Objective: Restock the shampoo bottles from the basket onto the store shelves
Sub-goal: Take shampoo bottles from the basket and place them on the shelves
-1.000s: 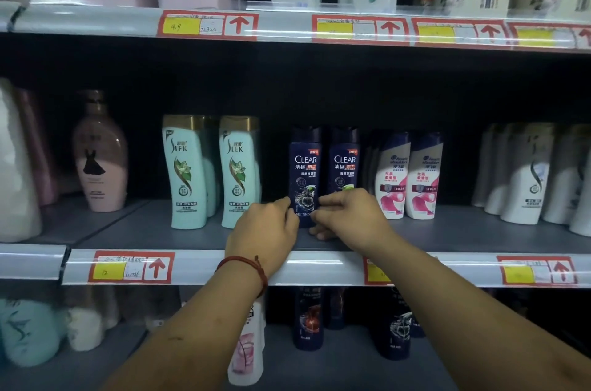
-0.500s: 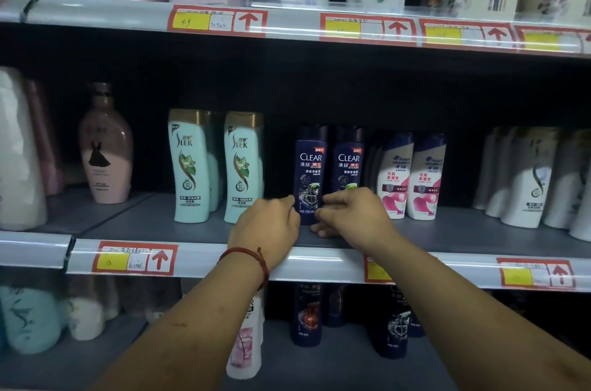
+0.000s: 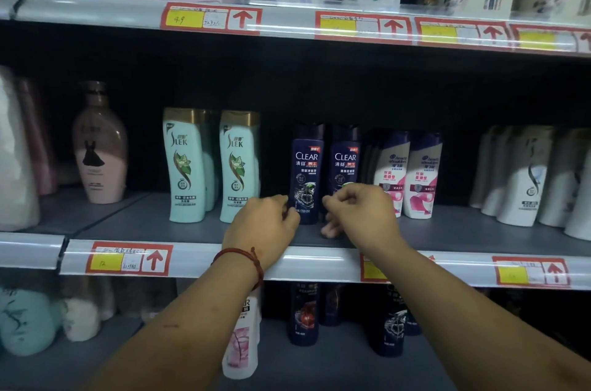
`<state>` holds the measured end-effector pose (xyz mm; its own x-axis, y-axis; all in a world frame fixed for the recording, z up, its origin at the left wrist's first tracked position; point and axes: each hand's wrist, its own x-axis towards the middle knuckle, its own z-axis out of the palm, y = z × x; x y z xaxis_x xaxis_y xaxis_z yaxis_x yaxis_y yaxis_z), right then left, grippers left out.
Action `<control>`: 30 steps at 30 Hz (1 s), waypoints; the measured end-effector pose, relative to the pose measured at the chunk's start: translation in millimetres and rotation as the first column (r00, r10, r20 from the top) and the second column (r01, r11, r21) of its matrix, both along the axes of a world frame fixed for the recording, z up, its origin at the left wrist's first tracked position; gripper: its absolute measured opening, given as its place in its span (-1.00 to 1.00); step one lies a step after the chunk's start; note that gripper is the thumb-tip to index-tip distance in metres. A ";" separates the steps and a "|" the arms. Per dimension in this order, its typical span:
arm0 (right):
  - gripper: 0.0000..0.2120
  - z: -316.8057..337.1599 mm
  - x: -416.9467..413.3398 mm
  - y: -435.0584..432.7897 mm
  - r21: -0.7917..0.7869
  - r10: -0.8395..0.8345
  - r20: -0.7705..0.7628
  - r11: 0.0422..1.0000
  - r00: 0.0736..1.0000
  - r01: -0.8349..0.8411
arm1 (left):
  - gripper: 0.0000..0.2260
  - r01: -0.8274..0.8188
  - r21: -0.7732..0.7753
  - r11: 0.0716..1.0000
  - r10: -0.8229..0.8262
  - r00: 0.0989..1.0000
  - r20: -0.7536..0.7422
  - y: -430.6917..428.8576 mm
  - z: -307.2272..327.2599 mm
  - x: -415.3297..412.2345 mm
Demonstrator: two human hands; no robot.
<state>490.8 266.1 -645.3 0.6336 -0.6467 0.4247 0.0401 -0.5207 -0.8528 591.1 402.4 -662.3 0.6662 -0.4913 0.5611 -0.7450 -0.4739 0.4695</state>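
Two dark blue CLEAR shampoo bottles stand side by side on the middle shelf (image 3: pixel 447 227). My left hand (image 3: pixel 265 226), with a red cord on its wrist, has its fingers curled against the lower left edge of the left CLEAR bottle (image 3: pixel 307 173); a grip on it cannot be made out. My right hand (image 3: pixel 359 214) is curled around the base of the right CLEAR bottle (image 3: pixel 345 163) and hides its lower part. No basket is in view.
Two mint SLEK bottles (image 3: pixel 185 166) stand left of the CLEAR pair, and two pink-and-white Head & Shoulders bottles (image 3: pixel 422 173) stand to the right. A pink bottle (image 3: pixel 99 147) is far left, white bottles (image 3: pixel 524 179) far right. More bottles fill the shelves above and below.
Both hands stay at the bases of the CLEAR bottles. They have drawn slightly apart, so more of the left bottle's base shows. The view has shifted a little.
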 end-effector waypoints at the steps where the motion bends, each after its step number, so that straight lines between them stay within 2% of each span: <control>1: -0.86 0.4 -1.7 -0.6 -0.010 -0.061 0.036 0.998 0.997 0.062 | -0.75 0.007 -0.011 1.000 -0.007 1.000 -0.011 -0.6 -0.4 0.5; 4: -0.73 4.4 -1.9 -7.4 0.029 -0.179 0.044 0.984 0.983 0.178 | -0.74 0.007 -0.014 1.000 -0.007 0.999 -0.045 -1.8 0.3 0.8; 6: -0.60 8.9 -0.5 -9.4 0.085 -0.163 -0.021 0.983 0.986 0.164 | -0.75 0.020 -0.028 0.999 -0.022 0.998 -0.066 -2.5 1.1 2.4; 8: -0.55 12.3 0.1 -9.7 0.174 -0.099 -0.076 0.978 0.992 0.111 | -0.63 0.035 -0.035 0.999 -0.039 0.993 -0.113 -2.6 3.9 4.3; 9: -0.56 13.1 0.5 -9.6 0.220 -0.063 -0.093 0.972 0.994 0.082 | -0.58 0.042 -0.037 0.998 -0.046 0.989 -0.139 -3.1 5.3 5.4; 11: -0.61 13.5 2.3 -10.1 0.264 -0.030 -0.110 0.963 0.993 0.058 | -0.60 0.047 -0.039 0.998 -0.053 0.984 -0.173 -4.4 8.0 7.4; 15: -0.59 12.3 5.9 -12.3 0.240 -0.048 -0.129 0.968 0.990 0.078 | -0.71 0.034 -0.023 0.999 -0.038 0.975 -0.219 -8.4 10.2 11.9; 22: -0.55 14.4 4.4 -11.1 0.260 -0.041 -0.123 0.963 0.992 0.072 | -0.72 0.001 -0.038 0.999 -0.009 0.975 -0.221 -11.2 8.2 12.8; 30: -0.62 12.2 5.3 -11.4 0.227 -0.036 -0.110 0.972 0.993 0.061 | -0.74 -0.020 -0.049 0.999 0.009 0.977 -0.212 -13.0 5.5 14.2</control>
